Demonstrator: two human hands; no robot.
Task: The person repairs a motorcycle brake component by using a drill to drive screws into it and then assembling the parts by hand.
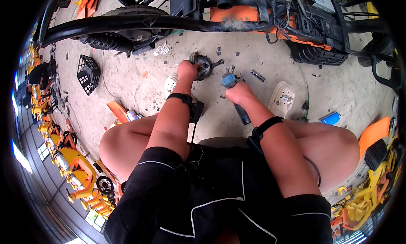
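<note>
My left hand (187,70) is closed on the near-left side of a round, dark metal part (205,66), which looks like a wheel hub or drum with an arm sticking out to the right. My fingertips are partly hidden behind my own hand. To its right, my right hand (240,93) wraps around a power tool (242,114) with a dark grey body and a blue-topped head (229,80). The tool's head is apart from the round part. A small shiny metal piece (231,69) shows just beyond the head. Its link to the tool I cannot make out.
A black vehicle frame (169,23) spans the far side. On the concrete lie a black plastic basket (88,75), a dark metal cylinder (258,75), a blue can (330,118), a crumpled white rag (162,49) and debris. Yellow scooters (76,172) line the left.
</note>
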